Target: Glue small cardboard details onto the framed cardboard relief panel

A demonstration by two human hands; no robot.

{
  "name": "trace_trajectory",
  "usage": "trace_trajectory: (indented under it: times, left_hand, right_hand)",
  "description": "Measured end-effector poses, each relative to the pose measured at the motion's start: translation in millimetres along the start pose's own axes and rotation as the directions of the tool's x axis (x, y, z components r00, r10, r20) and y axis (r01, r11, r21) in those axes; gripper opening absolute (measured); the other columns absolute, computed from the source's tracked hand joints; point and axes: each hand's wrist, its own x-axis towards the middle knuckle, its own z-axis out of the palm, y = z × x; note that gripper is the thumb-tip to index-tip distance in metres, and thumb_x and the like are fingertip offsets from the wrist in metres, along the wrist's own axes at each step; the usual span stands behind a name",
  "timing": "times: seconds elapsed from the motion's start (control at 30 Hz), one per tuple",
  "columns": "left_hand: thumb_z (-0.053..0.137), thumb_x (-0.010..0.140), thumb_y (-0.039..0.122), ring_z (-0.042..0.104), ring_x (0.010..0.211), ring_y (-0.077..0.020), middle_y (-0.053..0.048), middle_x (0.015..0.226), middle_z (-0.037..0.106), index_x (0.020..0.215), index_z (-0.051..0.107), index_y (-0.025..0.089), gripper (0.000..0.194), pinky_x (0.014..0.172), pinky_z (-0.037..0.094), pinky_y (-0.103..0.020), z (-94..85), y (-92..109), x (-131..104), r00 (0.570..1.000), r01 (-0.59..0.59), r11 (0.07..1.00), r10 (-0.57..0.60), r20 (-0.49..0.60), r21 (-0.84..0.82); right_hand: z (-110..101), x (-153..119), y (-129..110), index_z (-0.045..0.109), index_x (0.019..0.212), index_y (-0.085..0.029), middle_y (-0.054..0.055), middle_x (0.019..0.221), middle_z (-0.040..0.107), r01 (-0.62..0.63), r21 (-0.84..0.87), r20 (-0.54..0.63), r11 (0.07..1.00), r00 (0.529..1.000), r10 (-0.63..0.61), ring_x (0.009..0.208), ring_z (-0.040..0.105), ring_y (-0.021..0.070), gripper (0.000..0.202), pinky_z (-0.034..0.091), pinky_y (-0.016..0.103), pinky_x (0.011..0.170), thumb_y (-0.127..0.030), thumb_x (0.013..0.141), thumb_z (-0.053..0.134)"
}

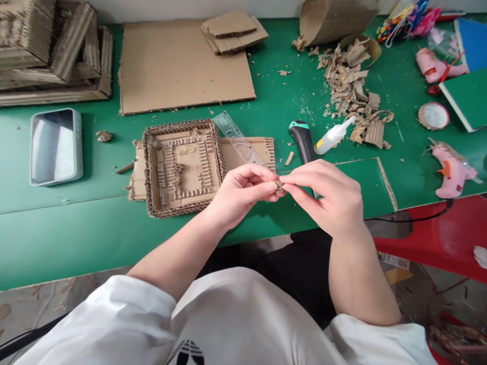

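Between both hands, over the table's front part, is a small rolled cardboard piece [279,187]. My left hand [243,193] pinches it from the left with thumb and fingers. From the right, the fingertips of my right hand [327,195] are closed on the same piece. Left of the hands lies a cardboard tray [149,172] with a braided rim and corrugated strips inside. A clear ruler [238,136] rests slantwise beside it, partly on a flat cardboard piece [247,149]. Just beyond my right hand are a black and teal cutter [302,139] and a white glue bottle [333,138].
Cardboard scraps [352,81] are heaped at the back right. Pink glue guns [447,170] and a tape roll [433,116] lie at the right. A large cardboard sheet [182,71], stacked cardboard frames [57,50] and a grey-framed device [56,147] are at the left.
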Motion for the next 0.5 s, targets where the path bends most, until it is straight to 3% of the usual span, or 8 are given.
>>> trace_trajectory:
  times: [0.5]
  left_hand:
    - [0.084,0.06,0.028,0.065,0.055,-0.009,0.002,0.063,0.069,0.068,0.064,0.016,0.025,0.054,0.055,-0.017,0.9,1.4,0.6,0.997,-0.015,0.999,0.019,-0.069,0.049]
  right_hand:
    - [2.3,-0.2,1.1,0.062,0.087,-0.021,0.002,0.082,0.069,0.029,-0.059,0.018,0.998,0.999,-0.028,0.077,0.064,0.0138,0.012,0.054,0.029,0.074,-0.01,0.081,0.06]
